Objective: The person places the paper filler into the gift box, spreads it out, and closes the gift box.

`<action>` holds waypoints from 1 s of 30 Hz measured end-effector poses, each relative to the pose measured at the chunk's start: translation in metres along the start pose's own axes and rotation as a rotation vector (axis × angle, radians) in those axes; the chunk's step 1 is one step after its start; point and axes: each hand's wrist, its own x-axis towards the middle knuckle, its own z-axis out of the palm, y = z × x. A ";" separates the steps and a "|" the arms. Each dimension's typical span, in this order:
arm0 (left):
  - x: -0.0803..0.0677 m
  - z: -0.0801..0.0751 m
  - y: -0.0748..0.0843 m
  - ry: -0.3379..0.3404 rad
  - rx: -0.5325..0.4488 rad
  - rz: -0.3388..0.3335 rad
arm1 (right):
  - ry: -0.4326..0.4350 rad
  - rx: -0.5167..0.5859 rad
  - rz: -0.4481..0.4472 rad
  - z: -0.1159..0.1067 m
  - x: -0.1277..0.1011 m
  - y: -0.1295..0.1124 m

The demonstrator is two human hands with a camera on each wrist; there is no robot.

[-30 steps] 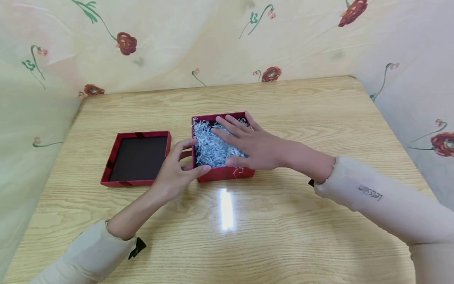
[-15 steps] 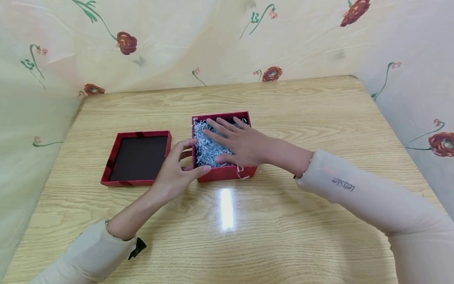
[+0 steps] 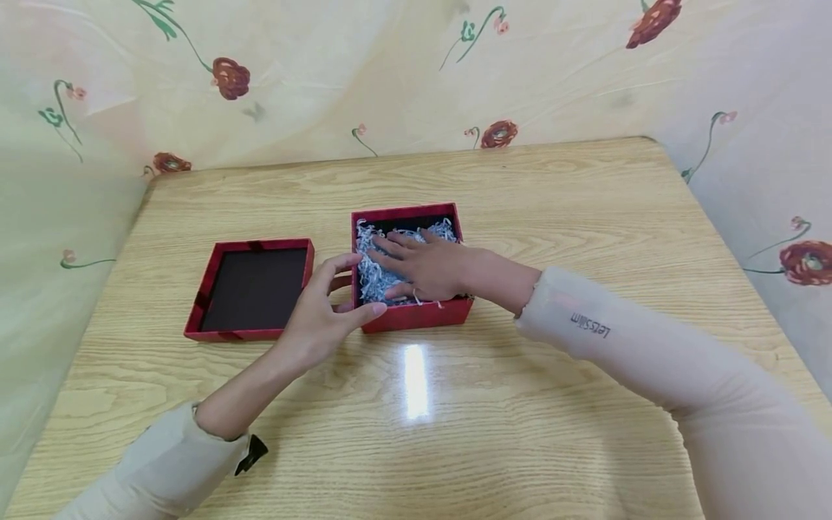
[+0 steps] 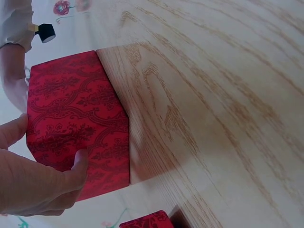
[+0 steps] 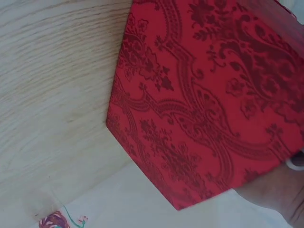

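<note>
A red box (image 3: 416,315) with darker damask scrollwork holds pale blue-white shredded paper (image 3: 373,273); the table (image 3: 520,404) is light woodgrain.

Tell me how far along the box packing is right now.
Done: the lid is off and lies inside-up on the table, left of the red box, and white shredded paper is already in the box. In hand: the right hand presses flat on the paper inside while the left hand grips the box's near-left corner. Left: the paper looks not yet settled, and the lid is not yet on.
</note>
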 end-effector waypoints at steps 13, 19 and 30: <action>0.001 0.000 0.001 0.007 -0.004 -0.005 | -0.072 0.095 0.020 -0.005 0.005 0.004; 0.001 0.000 0.001 -0.001 -0.010 -0.003 | 0.024 0.182 -0.007 -0.021 -0.017 0.007; 0.001 -0.001 0.002 0.001 -0.005 -0.005 | 0.164 0.231 -0.041 -0.030 -0.057 0.017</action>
